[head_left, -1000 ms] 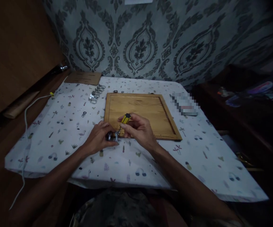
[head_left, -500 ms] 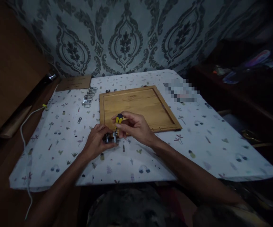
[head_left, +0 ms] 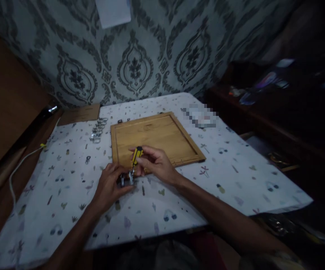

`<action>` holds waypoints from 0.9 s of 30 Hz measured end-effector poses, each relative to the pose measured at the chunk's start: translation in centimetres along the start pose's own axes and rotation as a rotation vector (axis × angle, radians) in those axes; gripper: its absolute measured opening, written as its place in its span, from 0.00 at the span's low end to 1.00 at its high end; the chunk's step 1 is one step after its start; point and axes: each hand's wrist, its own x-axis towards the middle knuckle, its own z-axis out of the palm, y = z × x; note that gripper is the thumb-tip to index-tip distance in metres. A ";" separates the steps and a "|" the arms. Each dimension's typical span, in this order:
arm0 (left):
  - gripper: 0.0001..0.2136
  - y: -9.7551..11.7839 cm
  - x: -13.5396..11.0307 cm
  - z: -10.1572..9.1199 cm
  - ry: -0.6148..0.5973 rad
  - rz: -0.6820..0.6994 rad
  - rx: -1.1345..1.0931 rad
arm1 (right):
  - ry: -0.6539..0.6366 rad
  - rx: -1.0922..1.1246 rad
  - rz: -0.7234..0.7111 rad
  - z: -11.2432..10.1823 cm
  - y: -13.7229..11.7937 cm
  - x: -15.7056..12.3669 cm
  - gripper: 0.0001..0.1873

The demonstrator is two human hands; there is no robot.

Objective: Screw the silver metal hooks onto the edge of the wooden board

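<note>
With our right hand (head_left: 158, 165) we grasp the yellow-and-black handle of a small screwdriver (head_left: 137, 154), tilted so that its thin shaft points down at a silvery metal fitting (head_left: 131, 177) on the near edge of the board, toward its left corner. The thumb and fingers of our left hand (head_left: 109, 185) pinch around that fitting, though in this dim light we cannot make out its exact form. The framed, honey-coloured wooden board (head_left: 151, 137) lies flat under our right hand, on a white tablecloth (head_left: 193, 210) printed with small plants and flamingos. Beyond its left side we see a row of shiny metal pieces (head_left: 97, 130), then a flat brown cardboard sheet (head_left: 80, 114) near the patterned grey wall (head_left: 135, 67). A blurred-out item (head_left: 200, 115) lies past the board's right side.
</note>
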 end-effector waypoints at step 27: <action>0.10 -1.4 0.4 1.2 0.107 0.065 -0.030 | 0.082 0.056 0.128 0.3 0.3 -0.4 0.30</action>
